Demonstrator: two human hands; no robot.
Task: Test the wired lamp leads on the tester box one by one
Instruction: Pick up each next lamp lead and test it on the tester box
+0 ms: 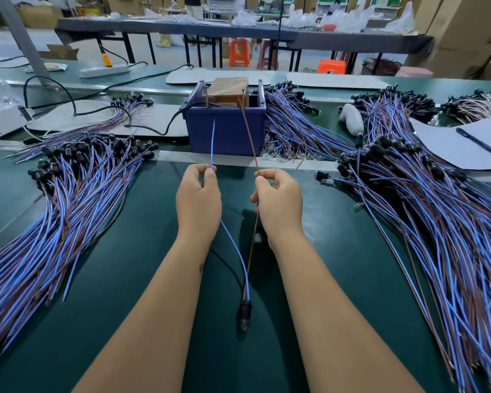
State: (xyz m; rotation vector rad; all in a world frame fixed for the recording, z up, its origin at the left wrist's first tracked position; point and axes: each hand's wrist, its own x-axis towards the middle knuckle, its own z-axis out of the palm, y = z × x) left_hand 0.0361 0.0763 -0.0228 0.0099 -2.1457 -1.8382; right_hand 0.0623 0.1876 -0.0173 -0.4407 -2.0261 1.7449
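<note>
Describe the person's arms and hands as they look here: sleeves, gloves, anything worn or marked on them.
Both forearms are bare up to the frame's lower edge; no sleeves show. The left hand and right hand wear no gloves, and no rings, watch or wristband can be seen. The one marking is a small dark mark on the left forearm, too small to tell what it is.

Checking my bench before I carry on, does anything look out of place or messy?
Mostly orderly. One lead lies alone on the belt, apart from the right pile, and small clear bits are scattered beside the blue box. Nothing looks damaged.
</note>
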